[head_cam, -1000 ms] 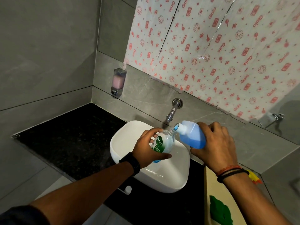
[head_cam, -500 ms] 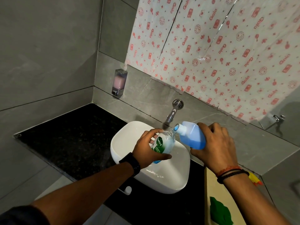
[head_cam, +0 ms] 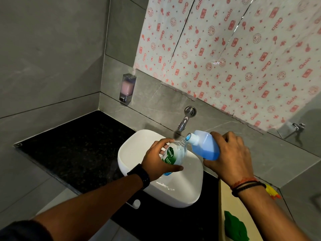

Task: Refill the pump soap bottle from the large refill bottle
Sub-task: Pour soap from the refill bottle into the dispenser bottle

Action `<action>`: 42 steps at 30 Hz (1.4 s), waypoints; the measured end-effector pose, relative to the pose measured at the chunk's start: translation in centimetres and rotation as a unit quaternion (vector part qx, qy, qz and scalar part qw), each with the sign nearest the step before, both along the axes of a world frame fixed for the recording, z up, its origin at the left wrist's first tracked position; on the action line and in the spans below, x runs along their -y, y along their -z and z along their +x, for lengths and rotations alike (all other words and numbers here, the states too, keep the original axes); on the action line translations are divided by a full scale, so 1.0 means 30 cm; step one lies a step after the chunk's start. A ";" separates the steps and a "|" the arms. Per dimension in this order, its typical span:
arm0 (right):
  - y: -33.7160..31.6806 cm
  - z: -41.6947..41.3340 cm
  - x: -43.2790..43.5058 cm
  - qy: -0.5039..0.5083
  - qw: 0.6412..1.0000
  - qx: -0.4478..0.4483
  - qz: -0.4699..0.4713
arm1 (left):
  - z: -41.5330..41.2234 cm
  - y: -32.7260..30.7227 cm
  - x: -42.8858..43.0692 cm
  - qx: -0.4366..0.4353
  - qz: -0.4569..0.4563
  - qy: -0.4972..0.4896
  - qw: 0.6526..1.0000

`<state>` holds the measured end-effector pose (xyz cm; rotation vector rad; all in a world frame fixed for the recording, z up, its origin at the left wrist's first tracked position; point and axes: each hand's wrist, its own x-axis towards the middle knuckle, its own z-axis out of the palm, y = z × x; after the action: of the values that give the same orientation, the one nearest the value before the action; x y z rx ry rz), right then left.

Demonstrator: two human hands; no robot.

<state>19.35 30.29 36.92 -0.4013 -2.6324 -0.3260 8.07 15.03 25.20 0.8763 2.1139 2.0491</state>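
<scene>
My left hand (head_cam: 157, 158) grips the small clear soap bottle (head_cam: 175, 153) with a green and white label, held tilted over the white basin (head_cam: 132, 152); its pump is off and a little blue liquid sits at its bottom. My right hand (head_cam: 231, 155) holds the large refill bottle (head_cam: 205, 145), translucent with blue liquid, tipped on its side. The refill bottle's white spout (head_cam: 192, 137) meets the open neck of the small bottle.
A chrome tap (head_cam: 185, 120) juts from the grey wall just above the bottles. A wall soap dispenser (head_cam: 128, 87) with pink liquid hangs at the left. Black stone counter (head_cam: 76, 146) surrounds the basin. A small white object (head_cam: 136, 203) lies at the counter's front edge.
Both hands and both bottles stay in nearly the same pose over the basin; only the view has shifted slightly.
</scene>
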 end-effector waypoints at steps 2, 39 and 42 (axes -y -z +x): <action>0.000 0.000 -0.002 0.000 1.000 -0.002 -0.001 | -0.001 0.001 -0.002 -0.001 -0.001 -0.001 1.000; -0.004 -0.023 -0.031 0.008 1.000 0.015 -0.016 | -0.031 -0.002 -0.036 0.013 0.004 0.017 1.000; -0.003 -0.024 -0.034 0.009 1.000 0.017 -0.017 | -0.032 -0.002 -0.039 0.014 0.005 0.017 1.000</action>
<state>18.61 31.30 37.02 -0.4344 -2.6727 -0.2960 7.10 16.20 25.25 0.8725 2.0622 2.0454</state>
